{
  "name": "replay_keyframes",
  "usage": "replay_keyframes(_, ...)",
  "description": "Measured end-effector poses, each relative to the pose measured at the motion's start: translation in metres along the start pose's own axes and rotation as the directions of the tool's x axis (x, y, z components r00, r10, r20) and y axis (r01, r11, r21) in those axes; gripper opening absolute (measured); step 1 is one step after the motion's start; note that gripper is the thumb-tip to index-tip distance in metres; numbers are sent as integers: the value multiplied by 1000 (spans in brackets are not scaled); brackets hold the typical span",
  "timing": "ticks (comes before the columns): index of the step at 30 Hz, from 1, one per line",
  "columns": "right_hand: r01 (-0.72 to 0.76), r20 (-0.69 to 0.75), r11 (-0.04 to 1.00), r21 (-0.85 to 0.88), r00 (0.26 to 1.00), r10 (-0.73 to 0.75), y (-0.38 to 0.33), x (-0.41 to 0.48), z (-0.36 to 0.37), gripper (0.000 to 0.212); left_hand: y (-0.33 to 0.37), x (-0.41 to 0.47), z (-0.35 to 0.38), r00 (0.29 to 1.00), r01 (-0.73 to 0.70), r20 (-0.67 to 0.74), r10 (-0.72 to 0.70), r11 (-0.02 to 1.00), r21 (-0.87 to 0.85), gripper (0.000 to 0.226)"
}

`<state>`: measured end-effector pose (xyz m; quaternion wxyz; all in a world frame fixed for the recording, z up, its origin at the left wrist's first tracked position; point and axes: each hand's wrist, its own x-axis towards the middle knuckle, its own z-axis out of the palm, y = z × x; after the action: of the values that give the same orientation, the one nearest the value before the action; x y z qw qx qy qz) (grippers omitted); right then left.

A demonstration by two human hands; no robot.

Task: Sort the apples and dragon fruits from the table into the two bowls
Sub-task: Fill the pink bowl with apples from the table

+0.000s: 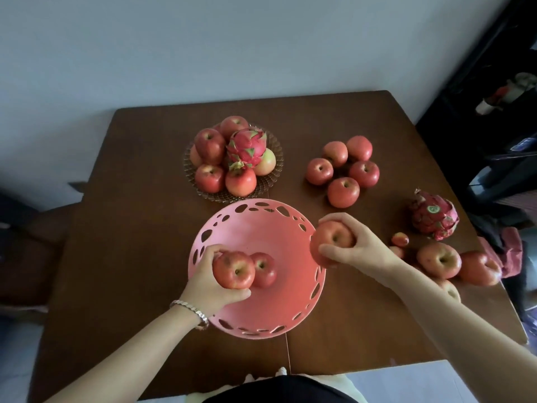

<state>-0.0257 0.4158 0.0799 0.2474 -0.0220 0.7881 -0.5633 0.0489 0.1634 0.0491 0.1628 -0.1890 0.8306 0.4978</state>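
Head view: you look down on a dark brown wooden table with smooth, matte boards.
Left hand: your left hand, a silver chain bracelet on its wrist, has its fingers curled tight around a round, glossy red apple, held over the bowl's inside.
Pink bowl: the wide pink plastic bowl, its rim pierced with oval cut-outs, sits under that grip; a second smooth red apple lies inside, touching the held one on its right.
Right hand: your right hand clasps another red apple from above, fingers wrapped over it, right at the bowl's right rim.
Glass bowl: beyond your left grip, a ribbed clear glass bowl is heaped with apples, and a scaly pink dragon fruit rests on top.
Loose apples: five red apples cluster on the table beyond your right grip; more apples lie just right of it.
Loose dragon fruit: a dark pink, leafy-scaled dragon fruit with a small sticker sits on the table to the right of that hand.
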Motion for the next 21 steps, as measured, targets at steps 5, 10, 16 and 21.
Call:
replay_keyframes(5, -88, 224, 875, -477, 950, 217, 21, 23, 57, 74, -14, 5, -7, 998, 47, -33, -48, 998, -47, 75)
replay_keyframes(10, -43, 166, 647, -762, 951, 259, 41, 29, 98, 75, -18, 2, -8, 998, 48, -43, -51, 996, -81, 74)
replay_keyframes(16, -123, 71, 638, -760, 960, 270, 51, 35, 107, 71, -24, 4, -6, 990, 112, -73, -124, 983, -148, 76)
replay_keyframes(21, -126, 37, 530, -838, 958, 285, 48, 44, 118, 66, -22, 3, -7, 988, 92, -105, -115, 974, -205, 75)
